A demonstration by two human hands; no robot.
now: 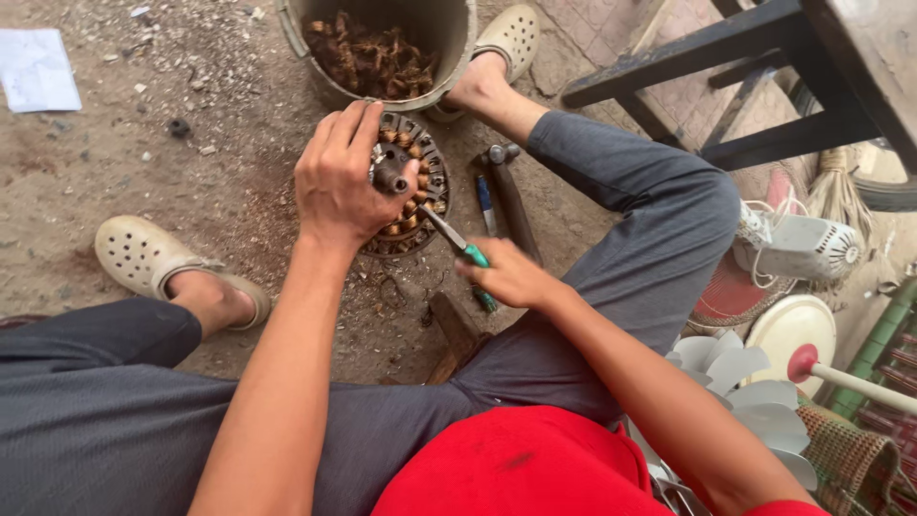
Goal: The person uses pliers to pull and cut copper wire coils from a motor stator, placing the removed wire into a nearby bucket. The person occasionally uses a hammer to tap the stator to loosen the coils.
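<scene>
Stator prying, seated on ground

Right hand (511,275) clenched round green-handled screwdriver (457,244), blade angled up into the windings, apparently for leverage. Left hand (336,182) grips the motor stator (413,186) from above, pinning it to the dirt between the feet so it cannot shift. Hammer (508,191) lies just beside the stator, within reach. Beyond, bucket (449,57) holds tangled copper wire scrap.

Rusty metal stator (420,191), copper coils; plastic-handled screwdriver (458,247).

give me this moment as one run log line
left hand grips motor stator | right hand holds green-handled screwdriver | bucket behind
</scene>
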